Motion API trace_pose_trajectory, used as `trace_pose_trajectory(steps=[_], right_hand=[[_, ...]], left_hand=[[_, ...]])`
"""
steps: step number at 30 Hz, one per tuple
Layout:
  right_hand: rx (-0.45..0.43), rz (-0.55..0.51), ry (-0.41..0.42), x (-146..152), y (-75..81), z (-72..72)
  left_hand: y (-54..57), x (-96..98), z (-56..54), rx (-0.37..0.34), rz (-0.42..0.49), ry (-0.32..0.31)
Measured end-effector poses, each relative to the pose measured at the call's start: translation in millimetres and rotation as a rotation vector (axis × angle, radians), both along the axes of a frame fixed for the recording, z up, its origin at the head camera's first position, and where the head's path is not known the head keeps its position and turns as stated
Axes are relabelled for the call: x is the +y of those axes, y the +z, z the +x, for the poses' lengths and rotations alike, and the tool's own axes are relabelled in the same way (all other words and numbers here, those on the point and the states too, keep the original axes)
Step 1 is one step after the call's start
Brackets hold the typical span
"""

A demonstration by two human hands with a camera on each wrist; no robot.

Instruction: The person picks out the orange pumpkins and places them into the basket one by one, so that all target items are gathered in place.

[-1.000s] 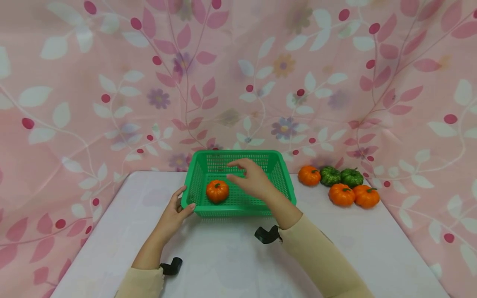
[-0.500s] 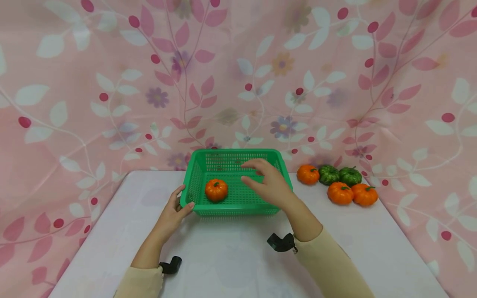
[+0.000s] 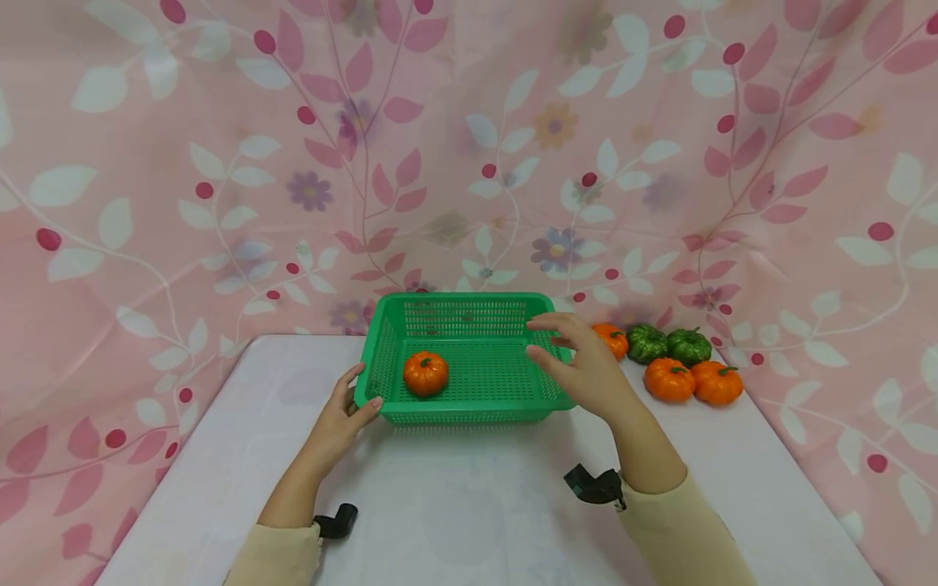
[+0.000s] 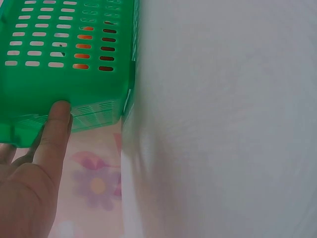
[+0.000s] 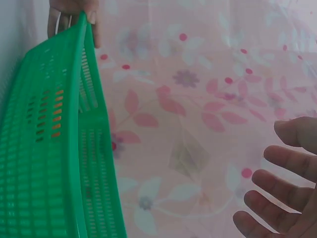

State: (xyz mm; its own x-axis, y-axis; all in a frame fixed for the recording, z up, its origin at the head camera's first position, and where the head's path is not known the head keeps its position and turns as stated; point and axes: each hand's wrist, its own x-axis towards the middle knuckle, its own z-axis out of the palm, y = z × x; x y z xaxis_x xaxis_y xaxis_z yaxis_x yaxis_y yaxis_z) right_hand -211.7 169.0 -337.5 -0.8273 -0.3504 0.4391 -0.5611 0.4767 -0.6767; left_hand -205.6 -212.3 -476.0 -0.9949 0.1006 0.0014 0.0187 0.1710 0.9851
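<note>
A green plastic basket (image 3: 469, 411) with slotted walls stands on the white table. Inside it, toward the left, sits one small orange pumpkin (image 3: 426, 374). My left hand (image 3: 343, 419) holds the basket's front left corner, thumb on the rim and fingers against the outside; the left wrist view shows a finger (image 4: 54, 134) along the slotted wall. Over the basket's right edge hovers my right hand (image 3: 589, 366), fingers spread and nothing in them. In the right wrist view that hand (image 5: 292, 183) is apart from the basket (image 5: 74, 148).
Right of the basket lies a group of small pumpkins: an orange pumpkin (image 3: 612, 340) partly behind my right hand, green pumpkins (image 3: 647, 345) beside it, and orange pumpkins (image 3: 669, 380) in front. A pink floral cloth (image 3: 469, 163) hangs behind the table (image 3: 454, 496).
My right hand has moved right, from above the middle of the basket to its right edge, and now covers part of an orange pumpkin. The left hand keeps its hold on the corner.
</note>
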Motion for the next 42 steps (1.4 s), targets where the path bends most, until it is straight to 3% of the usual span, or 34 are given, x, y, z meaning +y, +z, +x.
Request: trace_pose_trajectory(steps=[18, 26, 32, 42], right_hand=[[0.053, 0.016, -0.297, 73, -25.2, 1.0], [0.065, -0.006, -0.374, 103, -36.6, 2.7], [0.040, -0.059, -0.447, 123, -53.3, 3.1], [-0.018, -0.026, -0.620, 158, -78.0, -7.6]], left_hand=[[-1.2, 0.6, -0.3, -0.010, 0.004, 0.000], [-1.9, 1.3, -0.8, -0.002, 0.004, 0.003], [-2.8, 0.9, -0.7, 0.001, 0.006, 0.001], [-1.4, -0.1, -0.8, 0.003, 0.017, -0.002]])
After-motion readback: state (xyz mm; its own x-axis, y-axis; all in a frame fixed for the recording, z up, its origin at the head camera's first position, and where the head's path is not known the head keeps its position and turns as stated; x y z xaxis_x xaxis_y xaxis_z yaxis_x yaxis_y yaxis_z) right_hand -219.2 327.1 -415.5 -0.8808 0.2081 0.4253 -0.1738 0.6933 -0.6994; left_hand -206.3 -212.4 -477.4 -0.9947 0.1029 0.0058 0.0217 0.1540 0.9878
